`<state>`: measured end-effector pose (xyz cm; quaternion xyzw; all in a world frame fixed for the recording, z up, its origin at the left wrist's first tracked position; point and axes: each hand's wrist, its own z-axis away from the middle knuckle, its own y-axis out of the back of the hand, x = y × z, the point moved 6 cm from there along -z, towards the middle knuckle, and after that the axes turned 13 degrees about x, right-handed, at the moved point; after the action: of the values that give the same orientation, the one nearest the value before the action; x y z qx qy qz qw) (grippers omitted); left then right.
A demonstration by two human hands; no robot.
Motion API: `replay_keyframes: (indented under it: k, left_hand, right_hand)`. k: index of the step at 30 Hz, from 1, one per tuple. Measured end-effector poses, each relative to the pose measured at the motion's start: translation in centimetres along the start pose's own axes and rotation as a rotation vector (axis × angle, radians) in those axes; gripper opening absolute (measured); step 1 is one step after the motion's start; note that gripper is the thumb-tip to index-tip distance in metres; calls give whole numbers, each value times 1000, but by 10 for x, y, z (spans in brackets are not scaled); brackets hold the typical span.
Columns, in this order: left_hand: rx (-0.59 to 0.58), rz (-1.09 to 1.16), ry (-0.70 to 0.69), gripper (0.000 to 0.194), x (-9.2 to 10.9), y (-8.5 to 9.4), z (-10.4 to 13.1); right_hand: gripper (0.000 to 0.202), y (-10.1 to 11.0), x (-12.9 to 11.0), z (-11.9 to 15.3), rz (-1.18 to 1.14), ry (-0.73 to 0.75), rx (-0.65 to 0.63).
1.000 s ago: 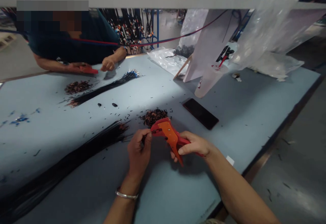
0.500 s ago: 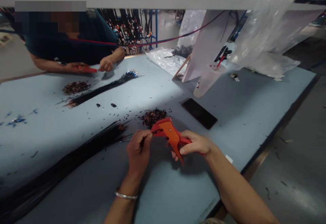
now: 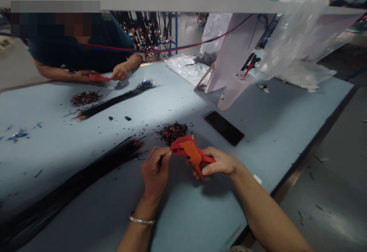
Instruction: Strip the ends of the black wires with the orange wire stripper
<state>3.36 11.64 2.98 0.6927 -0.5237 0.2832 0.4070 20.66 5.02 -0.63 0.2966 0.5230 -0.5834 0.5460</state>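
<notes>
My right hand [image 3: 220, 162] is wrapped round the handles of a red and orange wire stripper [image 3: 191, 149], its head pointing left. At the stripper's jaws, my left hand [image 3: 156, 168] is closed in a pinch on a thin black wire, mostly hidden by the fingers. Just behind the tool lies a pile of short black and copper-coloured scraps [image 3: 173, 131]. A long bundle of black wires [image 3: 94, 172] stretches across the table to the left of my left hand.
Across the table [image 3: 275, 130] a co-worker's hands [image 3: 119, 72] hold a red tool, near a second wire bundle [image 3: 114, 101] and scrap pile [image 3: 86, 98]. A phone [image 3: 224, 127] and plastic cup [image 3: 235, 91] stand to the right. A shelf [image 3: 195, 0] spans overhead.
The stripper's orange handle has drawn slightly closer to the red one in my right hand, and its head has dipped a little. My left hand has barely moved.
</notes>
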Motion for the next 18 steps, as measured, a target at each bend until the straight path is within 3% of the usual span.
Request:
replay_keyframes:
  k: [5, 18]
  left_hand:
    - [36, -2, 76, 14, -3, 2, -2]
    - [38, -49, 172, 17, -10, 1, 1]
  right_hand:
    - [44, -2, -7, 1, -49, 58, -9]
    - [39, 9, -3, -5, -124, 20, 201]
